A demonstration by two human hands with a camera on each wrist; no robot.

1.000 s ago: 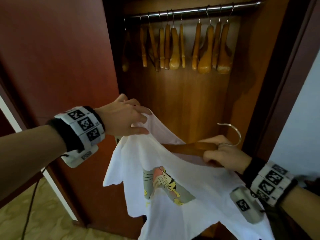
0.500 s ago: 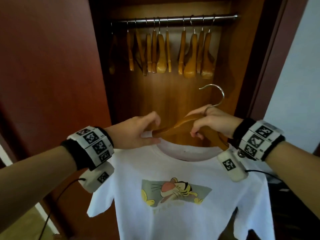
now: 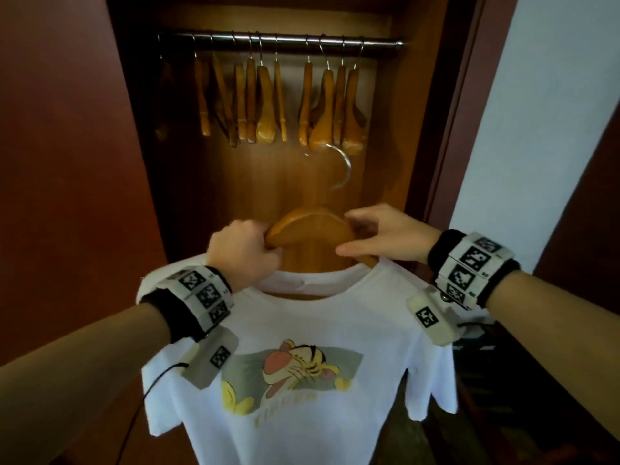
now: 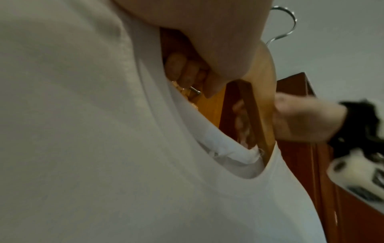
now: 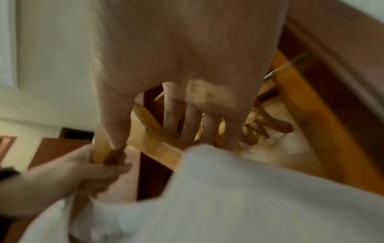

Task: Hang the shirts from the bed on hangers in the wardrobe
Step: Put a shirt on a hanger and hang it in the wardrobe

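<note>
A white T-shirt [image 3: 302, 330] with a cartoon tiger print hangs from a wooden hanger [image 3: 312, 226] in front of the open wardrobe. My left hand [image 3: 248, 250] grips the hanger's left arm just above the collar. My right hand [image 3: 375, 236] pinches the right arm, thumb in front and fingers behind. The metal hook [image 3: 342, 169] points up, well below the wardrobe rail [image 3: 278, 40]. The left wrist view shows the shirt [image 4: 104, 148], the hanger [image 4: 264, 92] and my right hand [image 4: 301, 118]. In the right wrist view my left hand [image 5: 87, 171] is wrapped round the hanger [image 5: 149, 136].
Several empty wooden hangers [image 3: 265, 102] hang along the rail, with a gap near its right end. The red-brown wardrobe door [image 3: 67, 196] stands open on the left. A pale wall [image 3: 553, 112] lies to the right, with dark things low at the right edge.
The hanger has been raised and levelled, so the shirt now hangs squarely. My left hand moved from the shirt's collar to grip the hanger's left arm. The right hand slid along its right arm.
</note>
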